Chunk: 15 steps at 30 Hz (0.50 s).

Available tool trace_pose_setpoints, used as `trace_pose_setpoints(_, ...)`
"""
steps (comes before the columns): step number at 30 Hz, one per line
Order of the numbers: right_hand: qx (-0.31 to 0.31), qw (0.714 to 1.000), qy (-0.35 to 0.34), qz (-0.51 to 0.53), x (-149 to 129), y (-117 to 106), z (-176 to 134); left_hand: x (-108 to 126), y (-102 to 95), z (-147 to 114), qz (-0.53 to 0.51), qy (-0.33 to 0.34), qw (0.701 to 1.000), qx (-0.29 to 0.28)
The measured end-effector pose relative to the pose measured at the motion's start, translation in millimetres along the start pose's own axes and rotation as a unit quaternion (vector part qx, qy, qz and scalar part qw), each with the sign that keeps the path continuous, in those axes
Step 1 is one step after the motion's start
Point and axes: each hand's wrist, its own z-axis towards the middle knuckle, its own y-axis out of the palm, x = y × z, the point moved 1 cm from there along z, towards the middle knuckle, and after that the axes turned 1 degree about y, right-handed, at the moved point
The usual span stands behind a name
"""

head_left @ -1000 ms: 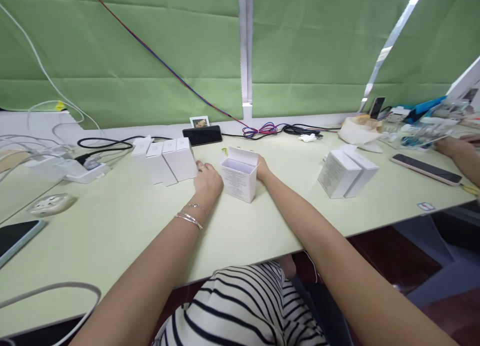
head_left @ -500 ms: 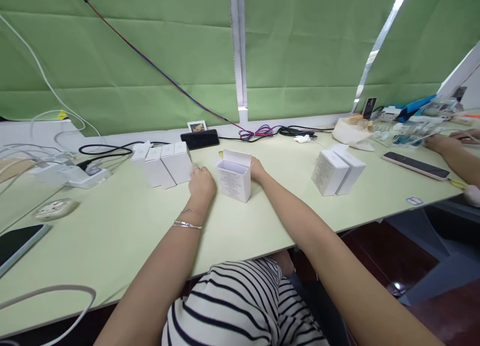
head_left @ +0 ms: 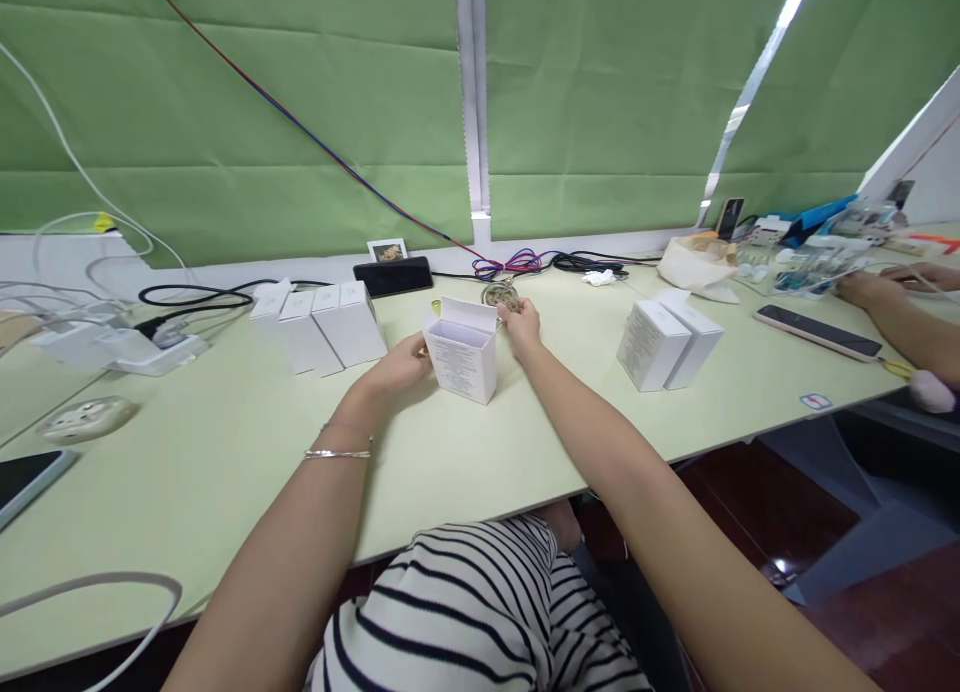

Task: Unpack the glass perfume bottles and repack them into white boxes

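An open white box [head_left: 463, 364] with fine print on its front stands upright in the middle of the table, its top flap raised. My left hand [head_left: 405, 360] is closed at the box's left side, its fingertips against the edge and partly hidden. Behind and to the right of the box, my right hand [head_left: 523, 324] pinches a small round, dark and clear object [head_left: 499, 294], too small to name exactly. Left of my left hand, several closed white boxes [head_left: 349, 324] stand in a row. A small yellow thing [head_left: 436, 307] shows just behind the open box.
Two more white boxes [head_left: 666, 344] stand to the right, near a phone [head_left: 817, 332] and a crumpled bag [head_left: 699, 267]. A dark phone [head_left: 394, 277] and bundled cables [head_left: 592, 264] lie at the back. Power strips [head_left: 154, 352] sit left. Another person's hands [head_left: 870, 287] are far right.
My right hand has come out from behind the box, up and back, with the round object now visible in it. My left hand has moved from the row of boxes to the open box's side.
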Motion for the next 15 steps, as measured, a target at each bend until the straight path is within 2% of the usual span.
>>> trace_pose_setpoints(3, 0.032, 0.998, 0.036, 0.032, 0, -2, 2, 9, -3.9, -9, -0.068, -0.015, 0.982, -0.178)
trace_pose_setpoints(4, 0.040, 0.997, 0.045, 0.042, 0, -1, 2, 13, -4.0, -12, -0.073, -0.020, 0.973, -0.216)
trace_pose_setpoints(6, 0.048, 0.995, 0.058, 0.058, 0, -1, 1, 18, -1.7, -14, -0.072, -0.033, 0.967, -0.244)
trace_pose_setpoints(7, 0.050, 0.995, 0.061, 0.064, 0, 0, 1, 20, 0.3, -14, -0.071, -0.042, 0.969, -0.233)
trace_pose_setpoints(9, 0.053, 0.994, 0.062, 0.072, 0, 0, 0, 22, 4.5, -10, -0.075, -0.055, 0.981, -0.169)
trace_pose_setpoints(10, 0.055, 0.994, 0.062, 0.074, 0, 1, 0, 21, 5.8, -8, -0.078, -0.054, 0.989, -0.116)
trace_pose_setpoints(12, 0.058, 0.993, 0.063, 0.078, 1, 1, 0, 20, 5.4, -2, -0.076, -0.041, 0.996, 0.038)
trace_pose_setpoints(13, 0.060, 0.993, 0.063, 0.078, 1, 1, 0, 18, 3.7, 0, -0.064, -0.039, 0.989, 0.131)
trace_pose_setpoints(15, 0.061, 0.993, 0.065, 0.077, 1, 2, 1, 13, -0.6, 2, -0.015, -0.058, 0.955, 0.290)
